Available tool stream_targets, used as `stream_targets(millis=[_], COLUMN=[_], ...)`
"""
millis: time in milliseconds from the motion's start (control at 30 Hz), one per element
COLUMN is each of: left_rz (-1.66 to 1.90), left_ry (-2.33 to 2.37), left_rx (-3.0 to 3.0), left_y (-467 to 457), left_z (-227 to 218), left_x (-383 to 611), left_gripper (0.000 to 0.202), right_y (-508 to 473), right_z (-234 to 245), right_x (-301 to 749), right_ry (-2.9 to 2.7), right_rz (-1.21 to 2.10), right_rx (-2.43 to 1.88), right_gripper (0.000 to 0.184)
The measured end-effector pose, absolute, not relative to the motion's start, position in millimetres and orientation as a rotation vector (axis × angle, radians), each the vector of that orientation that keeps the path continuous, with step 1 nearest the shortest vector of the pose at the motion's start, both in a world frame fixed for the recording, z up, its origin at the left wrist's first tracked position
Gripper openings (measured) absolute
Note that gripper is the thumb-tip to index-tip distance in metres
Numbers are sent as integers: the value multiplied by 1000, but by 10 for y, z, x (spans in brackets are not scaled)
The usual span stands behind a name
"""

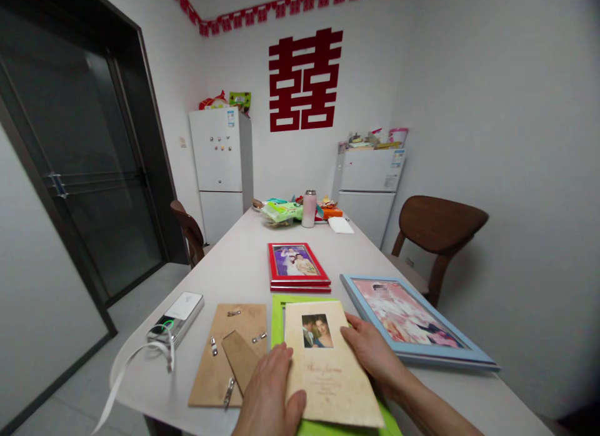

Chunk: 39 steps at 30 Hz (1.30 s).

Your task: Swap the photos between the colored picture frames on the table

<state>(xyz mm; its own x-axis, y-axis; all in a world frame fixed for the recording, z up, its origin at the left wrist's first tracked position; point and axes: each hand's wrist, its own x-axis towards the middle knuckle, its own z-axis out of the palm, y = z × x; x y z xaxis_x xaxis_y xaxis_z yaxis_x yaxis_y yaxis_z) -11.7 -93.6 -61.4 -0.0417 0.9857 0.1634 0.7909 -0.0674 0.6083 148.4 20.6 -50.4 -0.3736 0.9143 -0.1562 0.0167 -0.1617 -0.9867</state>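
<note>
A cream paper insert [328, 383] with a small couple's photo printed on it lies over a lime green picture frame [278, 323], covering most of it. My left hand [274, 389] holds the insert's lower left edge, its thumb near the bottom corner. At the right edge, my right hand [370, 351] grips the same insert, thumb on top and some fingers hidden. Left of the green frame lies a brown backing board [206, 367] with metal clips and a stand leg. Two red picture frames [300, 278] are stacked beyond. A large light blue picture frame [398, 345] lies to the right.
A power bank [184, 308] with a white strap sits at the table's [234, 261] left edge. Farther back stand a pink bottle [309, 209], green packaging [281, 212] and white paper [340, 225]. Wooden chairs [440, 220] flank the table; two fridges [218, 155] stand behind.
</note>
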Motion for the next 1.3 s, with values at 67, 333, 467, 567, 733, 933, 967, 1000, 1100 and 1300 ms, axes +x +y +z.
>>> stream_targets(millis=[67, 333, 467, 567, 733, 933, 967, 1000, 1100, 1300], left_rz=[713, 450, 442, 468, 527, 652, 640, 631, 569, 610], left_ry=[1888, 1918, 1974, 2048, 2053, 2081, 2158, 2238, 2372, 2369], left_rx=[1978, 2022, 2018, 1986, 2045, 2286, 2259, 2228, 2183, 2337], left_y=[-945, -957, -932, -890, -874, -1180, -1252, -1321, -1482, -1552], left_z=[-606, -496, -497, -501, -509, -685, -734, -784, -920, -1052], left_x=[-108, -67, -36, 10, 30, -592, -748, -896, -1225, -1330], left_gripper=[54, 57, 55, 50, 45, 51, 51, 51, 50, 45], right_y=[241, 326, 326, 318, 320, -4, -97, -190, -414, -513], right_z=[-525, -482, -493, -516, -511, -352, -329, -315, -340, -480], right_x=[1445, 1455, 1463, 1434, 1391, 1139, 1051, 953, 654, 334], right_ry=[-1449, -2050, -2328, -2410, -2423, -2482, -2509, -2535, -2614, -2618], right_rz=[1580, 907, 386, 155, 15, 332, 379, 403, 395, 539], right_rx=[-1140, -1250, -1440, -1592, -1684, -1207, -1122, -1050, -910, -917], right_gripper=[49, 32, 28, 28, 31, 33, 33, 33, 41, 49])
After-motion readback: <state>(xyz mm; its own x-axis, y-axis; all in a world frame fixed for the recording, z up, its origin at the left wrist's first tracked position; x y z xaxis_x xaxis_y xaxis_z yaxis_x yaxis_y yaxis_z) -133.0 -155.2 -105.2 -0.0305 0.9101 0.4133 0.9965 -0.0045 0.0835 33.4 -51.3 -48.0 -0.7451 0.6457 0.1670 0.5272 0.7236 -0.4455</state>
